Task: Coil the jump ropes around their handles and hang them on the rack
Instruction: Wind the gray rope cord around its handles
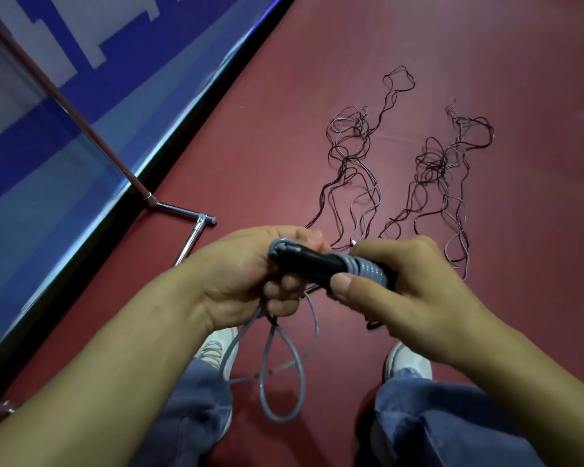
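At far left, the rack: its chrome pole (pixel 64 106) ran down along the blue wall panel (pixel 81 156) to a foot bar (pixel 182 210) on the red floor (pixel 284 129); we stood just beside it, so the hanging would need little reach.

Left hand: our left hand (pixel 246 274) was wrapped tight around one end of the black handles (pixel 314 264), which we judged kept the pair together and steady as a core for the wrapping.

Grey jump rope: the grey jump rope (pixel 284 392) was coiled in several turns (pixel 368 269) near the right end of the handles; a loose loop hung below our hands, between our shoes, not yet wound.

Right hand: our right hand (pixel 405 284) was clamped over the coils, thumb pressed on them, probably to stop them springing loose.

Right of centre, on the floor: two tangled heaps of thin dark ropes (pixel 351 156) (pixel 442 170) lay ahead of us, near each other; we could not tell how many ropes each held.

Stage: coiling partly done, nothing visibly hung.
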The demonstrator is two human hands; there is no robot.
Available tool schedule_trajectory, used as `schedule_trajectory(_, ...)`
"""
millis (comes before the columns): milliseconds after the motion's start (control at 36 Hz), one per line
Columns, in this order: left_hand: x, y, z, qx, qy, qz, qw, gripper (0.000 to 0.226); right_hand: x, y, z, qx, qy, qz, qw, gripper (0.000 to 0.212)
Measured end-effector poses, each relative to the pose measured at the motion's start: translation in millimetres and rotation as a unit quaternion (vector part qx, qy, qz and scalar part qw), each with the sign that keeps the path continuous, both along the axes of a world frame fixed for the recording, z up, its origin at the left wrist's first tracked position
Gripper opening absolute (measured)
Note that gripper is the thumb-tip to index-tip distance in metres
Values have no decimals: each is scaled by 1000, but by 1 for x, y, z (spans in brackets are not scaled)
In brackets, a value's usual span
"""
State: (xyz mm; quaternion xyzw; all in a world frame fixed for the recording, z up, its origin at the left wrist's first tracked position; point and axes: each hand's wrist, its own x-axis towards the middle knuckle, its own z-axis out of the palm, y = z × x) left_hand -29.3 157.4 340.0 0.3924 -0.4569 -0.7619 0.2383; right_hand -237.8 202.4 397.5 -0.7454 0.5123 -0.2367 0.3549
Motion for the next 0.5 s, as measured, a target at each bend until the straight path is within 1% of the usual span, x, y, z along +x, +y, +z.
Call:
schedule_trajectory(83,-1,4,7,-22,-35,18,999,23,-2,0,1,22,-23,-9,999,54)
schedule_trajectory(167,-9,12,18,-45,-18,38,998,24,-3,0,1,68,-90,-18,993,50)
schedule_trajectory(250,-18,20,30,-47,25,70,996,30,-3,-2,2,94,-141,-38,985,41)
schedule_trajectory(333,-23,22,34,-63,94,108,988,27,-5,-6,2,114,-169,-53,978,36)
schedule_trajectory(444,-21,26,40,-84,163,66,981,41,-3,-9,3,155,-203,-66,965,28)
schedule_trajectory(500,-26,30,38,-87,155,78,981,38,-3,-8,3,161,-207,-62,963,30)
